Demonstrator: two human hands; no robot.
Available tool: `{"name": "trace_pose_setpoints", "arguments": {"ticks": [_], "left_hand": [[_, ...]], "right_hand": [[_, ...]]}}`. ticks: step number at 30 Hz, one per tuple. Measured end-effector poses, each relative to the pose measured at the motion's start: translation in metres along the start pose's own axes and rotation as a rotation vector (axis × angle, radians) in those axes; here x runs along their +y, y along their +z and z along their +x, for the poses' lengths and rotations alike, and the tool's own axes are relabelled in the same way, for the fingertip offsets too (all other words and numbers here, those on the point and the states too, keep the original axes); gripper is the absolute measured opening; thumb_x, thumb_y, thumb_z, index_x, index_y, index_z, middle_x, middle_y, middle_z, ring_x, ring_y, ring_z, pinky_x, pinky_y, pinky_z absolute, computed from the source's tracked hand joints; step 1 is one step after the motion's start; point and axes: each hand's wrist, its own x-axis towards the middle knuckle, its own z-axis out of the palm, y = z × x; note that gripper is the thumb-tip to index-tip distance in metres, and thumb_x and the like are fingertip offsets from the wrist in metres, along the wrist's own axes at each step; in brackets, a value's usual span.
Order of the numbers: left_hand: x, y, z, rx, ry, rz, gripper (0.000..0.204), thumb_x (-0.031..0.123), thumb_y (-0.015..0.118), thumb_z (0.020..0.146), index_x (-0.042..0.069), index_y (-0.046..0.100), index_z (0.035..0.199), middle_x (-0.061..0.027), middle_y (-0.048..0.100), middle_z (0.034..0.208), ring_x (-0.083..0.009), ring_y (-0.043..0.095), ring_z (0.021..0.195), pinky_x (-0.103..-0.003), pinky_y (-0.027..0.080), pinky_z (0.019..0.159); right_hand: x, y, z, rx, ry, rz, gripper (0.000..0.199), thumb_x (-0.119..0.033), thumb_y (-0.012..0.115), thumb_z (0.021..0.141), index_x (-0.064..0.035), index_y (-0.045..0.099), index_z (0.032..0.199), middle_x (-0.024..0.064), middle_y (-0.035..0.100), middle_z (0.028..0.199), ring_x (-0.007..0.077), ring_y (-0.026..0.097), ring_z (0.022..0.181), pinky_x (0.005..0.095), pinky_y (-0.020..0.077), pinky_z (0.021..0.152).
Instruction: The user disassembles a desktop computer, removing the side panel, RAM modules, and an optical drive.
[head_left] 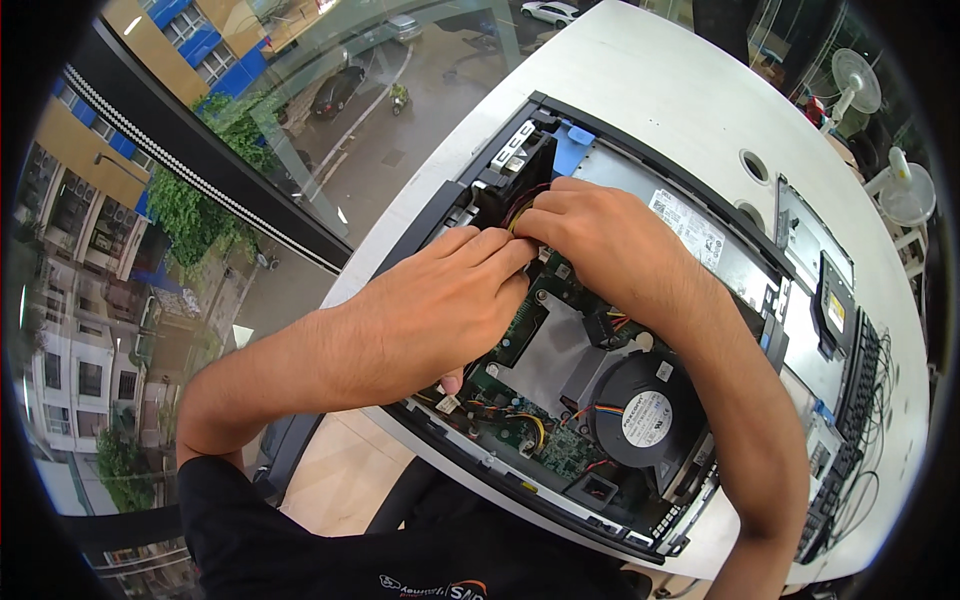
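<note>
A desktop computer case (535,98) lies opened on its side on the white table, its insides facing up. My right hand (600,235) reaches over the metal drive bay (730,250), and its fingers are closed on a thin bundle of coloured wires (516,212). Right beside it, my left hand (430,310) is bent over the green circuit board (515,335). Its fingers are pressed together, their tips touching the wires' lower end; what they grip is hidden. Below my hands sits a round black blower fan (640,410). A black plug (603,328) with coloured wires lies next to it.
A metal side panel (795,225), a black drive bracket (832,305) and black keyboards (868,395) lie to the right on the white table (640,60). White fans (855,82) stand beyond. A window (300,130) borders the left side.
</note>
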Motion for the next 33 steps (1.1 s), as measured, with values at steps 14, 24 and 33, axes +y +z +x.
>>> {"name": "trace_pose_setpoints", "arguments": {"ticks": [14, 24, 33], "left_hand": [[-0.014, 0.008, 0.001, -0.02, 0.067, 0.09, 0.103, 0.035, 0.083, 0.054, -0.009, 0.046, 0.14, -0.0189, 0.045, 0.148, -0.0309, 0.032, 0.146, -0.046, 0.018, 0.126], [-0.024, 0.011, 0.005, -0.03, 0.099, -0.009, 0.098, 0.03, 0.085, 0.055, -0.009, 0.049, 0.137, -0.0171, 0.049, 0.145, -0.0345, 0.035, 0.144, -0.041, 0.026, 0.124], [-0.013, -0.001, 0.013, -0.098, 0.057, 0.037, 0.091, 0.027, 0.087, 0.055, -0.009, 0.053, 0.132, -0.0167, 0.052, 0.14, -0.0344, 0.039, 0.141, -0.04, 0.032, 0.121]], "right_hand": [[-0.001, -0.003, 0.0, -0.013, 0.037, -0.004, 0.02, 0.0, 0.06, 0.079, -0.0027, 0.067, 0.097, 0.0096, 0.069, 0.094, 0.0295, 0.065, 0.095, 0.0395, 0.0542, 0.08], [-0.001, -0.006, 0.001, -0.056, 0.024, -0.016, 0.012, -0.007, 0.064, 0.083, -0.0021, 0.067, 0.094, 0.0113, 0.069, 0.092, 0.0282, 0.068, 0.096, 0.0375, 0.0582, 0.08], [0.0, -0.005, 0.002, -0.069, 0.025, -0.034, 0.013, -0.006, 0.063, 0.083, -0.0029, 0.067, 0.095, 0.0112, 0.07, 0.093, 0.0287, 0.068, 0.096, 0.0374, 0.0584, 0.08]]}}
